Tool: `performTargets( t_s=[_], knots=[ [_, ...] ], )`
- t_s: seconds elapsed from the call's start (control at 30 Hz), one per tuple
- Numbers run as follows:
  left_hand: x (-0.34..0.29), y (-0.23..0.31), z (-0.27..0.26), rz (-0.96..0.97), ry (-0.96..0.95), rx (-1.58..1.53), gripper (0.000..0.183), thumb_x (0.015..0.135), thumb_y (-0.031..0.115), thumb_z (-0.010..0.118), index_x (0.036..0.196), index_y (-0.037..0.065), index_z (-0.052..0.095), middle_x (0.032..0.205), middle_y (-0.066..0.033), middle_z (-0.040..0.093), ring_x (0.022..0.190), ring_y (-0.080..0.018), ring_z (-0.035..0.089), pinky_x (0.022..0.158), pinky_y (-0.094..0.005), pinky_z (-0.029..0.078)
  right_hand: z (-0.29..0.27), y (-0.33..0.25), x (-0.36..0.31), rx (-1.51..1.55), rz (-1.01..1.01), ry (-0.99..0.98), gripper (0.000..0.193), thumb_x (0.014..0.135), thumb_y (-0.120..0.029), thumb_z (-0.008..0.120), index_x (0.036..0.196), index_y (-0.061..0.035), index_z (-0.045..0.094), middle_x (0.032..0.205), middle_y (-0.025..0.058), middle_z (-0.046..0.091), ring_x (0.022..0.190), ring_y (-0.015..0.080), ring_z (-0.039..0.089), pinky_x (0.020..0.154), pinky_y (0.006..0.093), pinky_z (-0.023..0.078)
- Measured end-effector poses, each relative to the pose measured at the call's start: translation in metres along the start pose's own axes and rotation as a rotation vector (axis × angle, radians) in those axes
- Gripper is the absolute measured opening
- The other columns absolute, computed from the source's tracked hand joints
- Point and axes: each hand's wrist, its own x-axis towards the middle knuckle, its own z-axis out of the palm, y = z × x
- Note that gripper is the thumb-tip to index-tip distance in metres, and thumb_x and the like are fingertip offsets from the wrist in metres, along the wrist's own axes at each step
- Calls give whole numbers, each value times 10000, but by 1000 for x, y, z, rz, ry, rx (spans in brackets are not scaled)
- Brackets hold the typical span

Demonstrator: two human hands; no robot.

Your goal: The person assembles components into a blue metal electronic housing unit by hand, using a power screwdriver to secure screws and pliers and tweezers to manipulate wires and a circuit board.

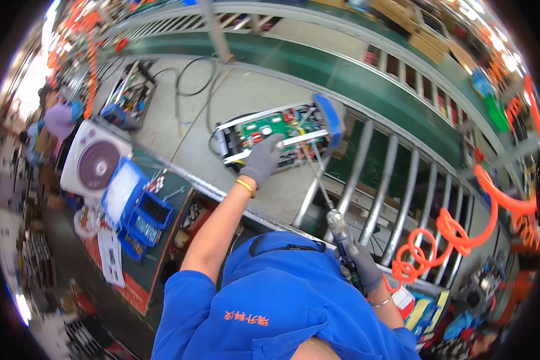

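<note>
While my left grip, a grey-gloved hand (pixel 263 159), rests on the near edge of an open rectangular electronic unit with a green circuit board and silver rails (pixel 288 123), I cannot tell how tightly its fingers close there. The unit lies on the grey counter (pixel 189 150), its blue end frame (pixel 329 120) pointing toward the metal roller conveyor (pixel 356 165). My right grip, also grey-gloved (pixel 363 267), is wrapped around a long-shafted driver with a clear-fronted body (pixel 340 231); its shaft slants up to the unit's near side, though I cannot tell whether the tip touches. Beside that grip I see a coiled orange hose (pixel 456 234). To the far left on the counter sits a second opened unit (pixel 135 96), with a looping black cable (pixel 196 94) between the two.
</note>
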Motion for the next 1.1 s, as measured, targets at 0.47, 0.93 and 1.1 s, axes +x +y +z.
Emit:
performTargets(
  t_s=[0.47,0.93,1.1],
  knots=[
    [-201,-73,-252,-985,594,-1000,476,978,69,555,1452,68,509,1049,-89,664,708,-66,524,527,-193,399,23,5,26,-12,56,224,746,878,-615,717,1321,-44,534,890,17,607,497,83,508,417,220,372],
    [-326,-216,-350,-1214,-209,938,188,916,204,578,1038,121,696,1037,-157,733,999,-376,696,859,-488,540,48,25,26,-66,11,332,761,890,-597,714,1318,2,520,856,27,601,487,79,550,400,208,396],
    [-329,-206,-368,-1165,-77,824,243,895,295,651,1078,172,754,1036,-150,731,981,-377,691,860,-494,532,50,31,27,-61,28,366,785,883,-617,711,1319,6,518,849,31,587,484,86,545,403,209,395]
  ],
)
